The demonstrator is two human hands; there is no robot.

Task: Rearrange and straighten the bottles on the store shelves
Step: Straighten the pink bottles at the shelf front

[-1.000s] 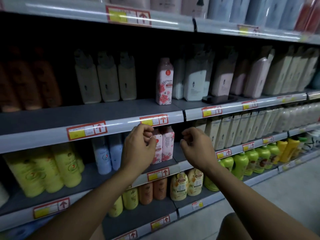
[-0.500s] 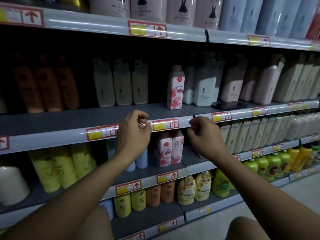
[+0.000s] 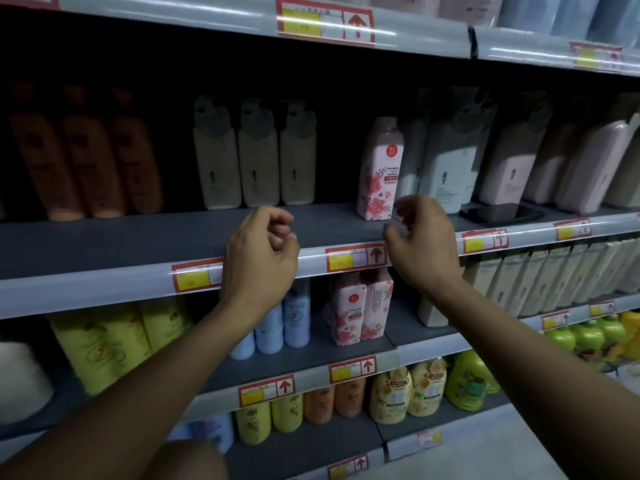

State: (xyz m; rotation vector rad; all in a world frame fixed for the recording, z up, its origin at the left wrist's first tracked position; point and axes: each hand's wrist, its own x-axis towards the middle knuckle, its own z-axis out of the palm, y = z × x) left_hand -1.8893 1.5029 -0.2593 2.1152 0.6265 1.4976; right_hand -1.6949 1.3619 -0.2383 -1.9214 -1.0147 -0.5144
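Observation:
A single pink floral bottle (image 3: pixel 379 169) stands upright on the middle shelf (image 3: pixel 138 244), apart from the rows beside it. My right hand (image 3: pixel 424 242) hovers just in front of it to its right, fingers curled and empty. My left hand (image 3: pixel 259 252) is raised over the shelf's front edge, fingers loosely curled, holding nothing. Three beige pump bottles (image 3: pixel 258 157) stand at the back left of the floral bottle, and three orange bottles (image 3: pixel 86 157) further left. Two matching pink floral bottles (image 3: pixel 360 306) sit on the shelf below.
A dark phone (image 3: pixel 500 213) lies flat on the middle shelf to the right, before white and pink pump bottles (image 3: pixel 450 161). Light blue bottles (image 3: pixel 284 323) and yellow bottles (image 3: pixel 114 341) fill the shelf below. Lower shelves hold yellow, orange and green bottles.
Both hands have risen from the lower shelf level to the middle shelf edge. The view has tilted up and moved closer to the shelves.

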